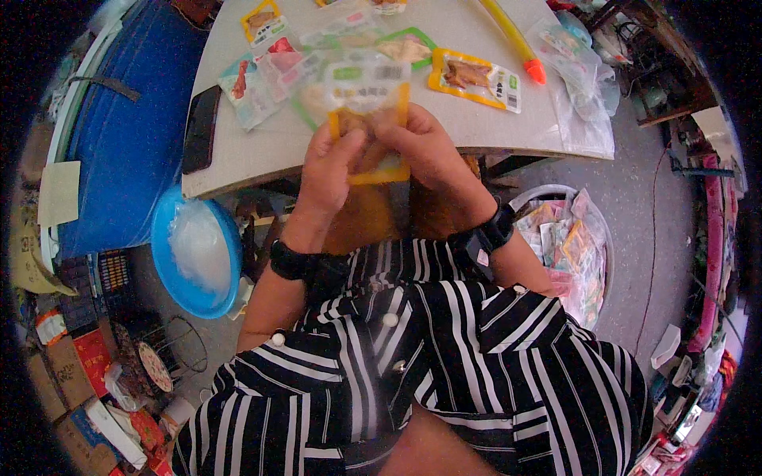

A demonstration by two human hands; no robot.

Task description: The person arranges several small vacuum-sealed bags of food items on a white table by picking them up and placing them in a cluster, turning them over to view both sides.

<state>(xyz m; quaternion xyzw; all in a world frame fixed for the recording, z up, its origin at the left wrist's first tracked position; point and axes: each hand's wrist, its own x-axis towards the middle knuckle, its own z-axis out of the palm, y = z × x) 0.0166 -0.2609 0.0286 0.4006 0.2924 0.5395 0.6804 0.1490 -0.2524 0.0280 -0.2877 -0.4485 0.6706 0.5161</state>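
A clear plastic food pouch with yellow edges (369,86) is held up over the table's near edge, blurred by motion. My left hand (333,157) grips its left side, thumb on the front. On the right side, my right hand (425,143) pinches the same pouch with thumb and fingers. Brownish contents show dimly between the hands. Just behind it lie a green-edged pouch (411,46) and several overlapping clear packets, partly hidden. A second yellow-edged pouch (474,80) with brown meat-like pieces rests flat to the right. Another such pouch (265,24) lies at the far left.
A dark phone (201,128) lies on the table's (250,159) left edge. A yellow tube with an orange tip (524,50) and plastic bags (574,65) are at the right. On the floor stand a blue basin (164,262) holding clear plastic and a round tub (604,238) full of packets.
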